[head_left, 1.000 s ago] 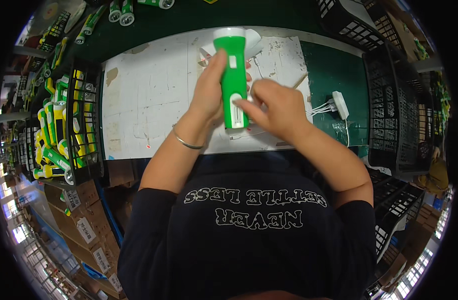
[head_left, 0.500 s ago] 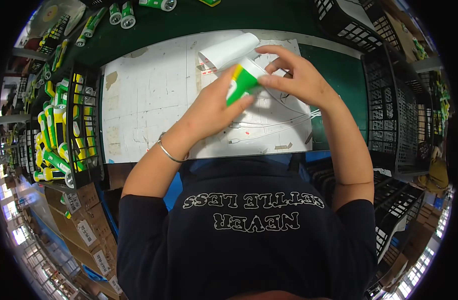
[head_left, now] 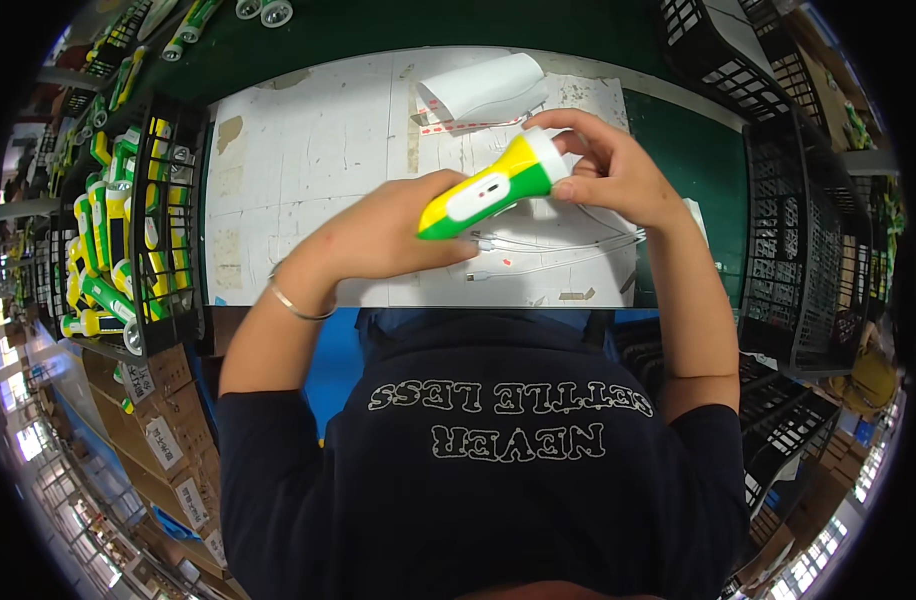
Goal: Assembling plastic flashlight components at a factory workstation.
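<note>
In the head view, the left hand (head_left: 393, 235) wraps the tail of a green, yellow and white plastic torch (head_left: 488, 188), held above the white paper-covered tabletop (head_left: 308, 170) near its front edge; the right hand (head_left: 608, 170) pinches its white head end, apparently fitting or twisting it, which needs steady counter-grip.

Single head-worn fisheye view is looking steeply down, close over the person's chest and both forearms, taking in the white work mat (head_left: 308, 190), rim edges bending.
</note>
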`<action>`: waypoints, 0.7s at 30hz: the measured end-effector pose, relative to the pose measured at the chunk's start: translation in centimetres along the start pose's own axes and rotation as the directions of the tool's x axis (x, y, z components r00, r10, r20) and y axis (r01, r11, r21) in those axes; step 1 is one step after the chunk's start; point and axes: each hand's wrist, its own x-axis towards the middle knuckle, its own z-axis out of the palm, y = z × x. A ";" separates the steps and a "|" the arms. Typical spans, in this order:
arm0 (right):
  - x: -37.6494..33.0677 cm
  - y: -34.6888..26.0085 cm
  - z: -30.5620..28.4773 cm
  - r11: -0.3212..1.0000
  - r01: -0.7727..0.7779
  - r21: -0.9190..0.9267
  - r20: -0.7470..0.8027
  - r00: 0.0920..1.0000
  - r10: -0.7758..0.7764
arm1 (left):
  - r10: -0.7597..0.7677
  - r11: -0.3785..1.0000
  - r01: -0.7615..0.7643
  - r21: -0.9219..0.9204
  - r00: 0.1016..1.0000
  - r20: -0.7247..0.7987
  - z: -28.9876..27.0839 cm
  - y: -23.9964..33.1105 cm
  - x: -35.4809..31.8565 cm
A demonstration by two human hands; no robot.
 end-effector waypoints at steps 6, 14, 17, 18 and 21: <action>2.6 3.6 0.0 0.848 -0.266 -0.458 -0.430 0.901 0.051 | -0.070 0.916 -0.035 -0.400 0.967 -0.244 3.6 -1.9 2.4; 3.7 6.5 1.7 0.615 -0.337 -0.713 -0.517 0.845 -0.136 | -0.091 0.938 -0.076 -0.339 0.889 -0.449 4.5 -2.9 3.2; 1.6 5.3 1.8 0.973 -0.094 -0.212 -0.372 0.928 0.008 | -0.075 0.925 -0.115 -0.363 0.879 -0.471 4.4 -3.2 3.7; 0.9 4.4 2.3 1.000 -0.019 0.016 -0.293 0.956 0.022 | -0.080 0.923 -0.112 -0.368 0.880 -0.468 4.6 -3.2 3.7; 0.2 2.8 3.1 1.000 -0.001 0.001 -0.299 0.954 0.001 | -0.101 0.876 -0.105 -0.470 0.914 -0.393 4.9 -2.5 4.2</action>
